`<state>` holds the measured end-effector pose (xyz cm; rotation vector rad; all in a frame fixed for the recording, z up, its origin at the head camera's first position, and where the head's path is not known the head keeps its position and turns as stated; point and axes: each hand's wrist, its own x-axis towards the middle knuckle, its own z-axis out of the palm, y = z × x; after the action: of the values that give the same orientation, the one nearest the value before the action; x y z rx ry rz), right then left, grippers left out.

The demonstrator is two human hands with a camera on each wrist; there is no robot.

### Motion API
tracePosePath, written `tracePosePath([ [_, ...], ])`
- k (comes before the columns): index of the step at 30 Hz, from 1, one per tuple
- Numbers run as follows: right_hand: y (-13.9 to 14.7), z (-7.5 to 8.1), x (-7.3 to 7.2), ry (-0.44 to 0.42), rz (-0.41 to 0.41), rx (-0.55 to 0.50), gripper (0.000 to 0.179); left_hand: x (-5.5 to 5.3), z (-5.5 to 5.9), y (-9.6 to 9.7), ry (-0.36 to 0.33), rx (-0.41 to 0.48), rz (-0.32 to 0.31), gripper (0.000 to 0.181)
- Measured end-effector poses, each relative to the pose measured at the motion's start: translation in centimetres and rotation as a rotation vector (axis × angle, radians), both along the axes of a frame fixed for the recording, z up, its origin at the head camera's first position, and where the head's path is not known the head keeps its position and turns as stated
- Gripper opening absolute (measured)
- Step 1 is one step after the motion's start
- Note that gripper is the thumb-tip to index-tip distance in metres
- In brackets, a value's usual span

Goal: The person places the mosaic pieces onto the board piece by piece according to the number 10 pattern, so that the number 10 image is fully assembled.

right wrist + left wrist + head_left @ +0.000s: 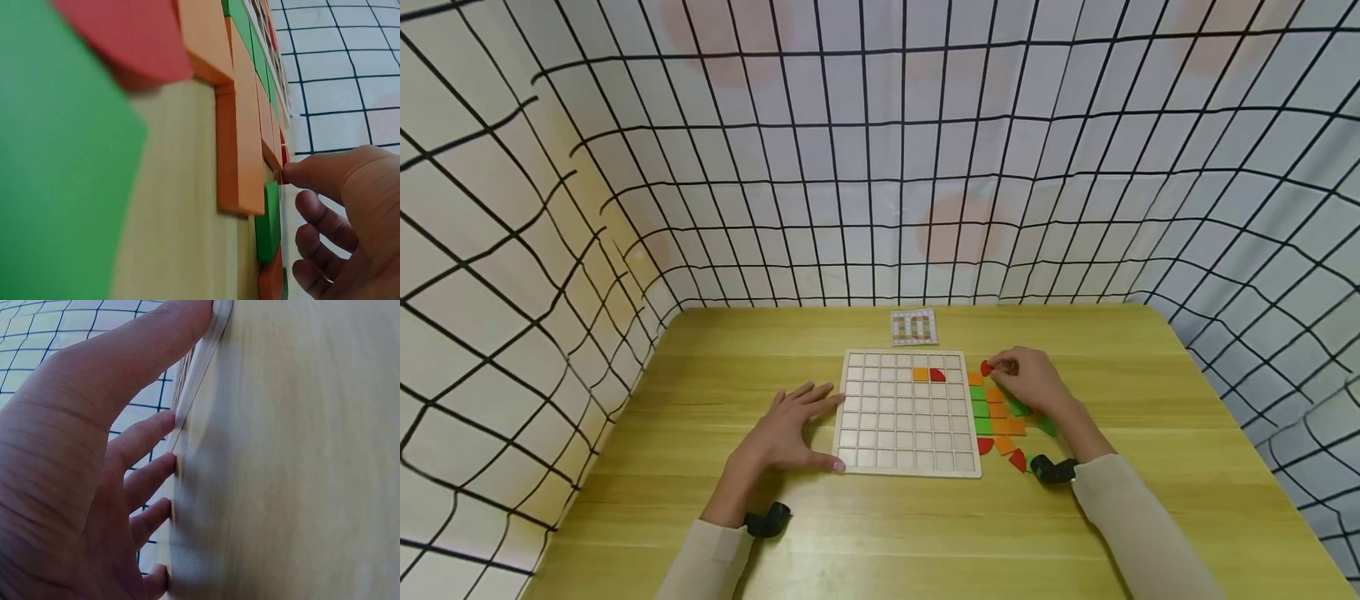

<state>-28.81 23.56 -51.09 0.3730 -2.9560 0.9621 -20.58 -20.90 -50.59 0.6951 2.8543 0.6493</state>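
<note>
1. Right of center in the head view, right hand (1030,382) is pinching a red piece (986,367), just beside the board's (902,414) upper-right edge.
2. Lower left of center, left hand (784,431) is spreading its fingers, touching the board's left edge.
3. Lower center, board's lying flat, holding an orange square (921,375) and red quarter (937,376) upper right.
4. Lower right, loose tiles (997,411) are sitting beside it; dead center, a card (914,327) is lying just above.

The wood-grained tabletop (737,358) is bordered at the far, left and right sides by black-gridded white sheeting (883,154). On the far side, pink patches (958,242) are visible; at left, a yellow tint (597,179).
</note>
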Motion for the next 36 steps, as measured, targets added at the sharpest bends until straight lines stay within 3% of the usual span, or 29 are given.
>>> tracePosePath([
  [4,0.5,0.0,0.0,0.003,0.007,-0.019,0.024,0.1,0.1,-0.1,0.002,0.010,-0.001,0.111],
  [10,1.0,-0.3,-0.7,-0.069,0.087,0.008,0.041,0.0,-0.2,0.0,-0.008,0.003,-0.003,0.111],
  [20,1.3,-0.3,-0.9,-0.134,0.087,-0.007,0.033,-0.1,-0.2,-0.1,-0.006,-0.009,0.002,0.111],
  [27,1.4,-0.1,-0.5,-0.095,0.088,-0.023,0.029,0.0,-0.2,0.0,-0.013,-0.007,0.002,0.112],
  [36,1.5,0.4,0.0,-0.062,0.045,-0.038,0.037,0.0,-0.2,-0.1,0.001,0.003,-0.005,0.112],
])
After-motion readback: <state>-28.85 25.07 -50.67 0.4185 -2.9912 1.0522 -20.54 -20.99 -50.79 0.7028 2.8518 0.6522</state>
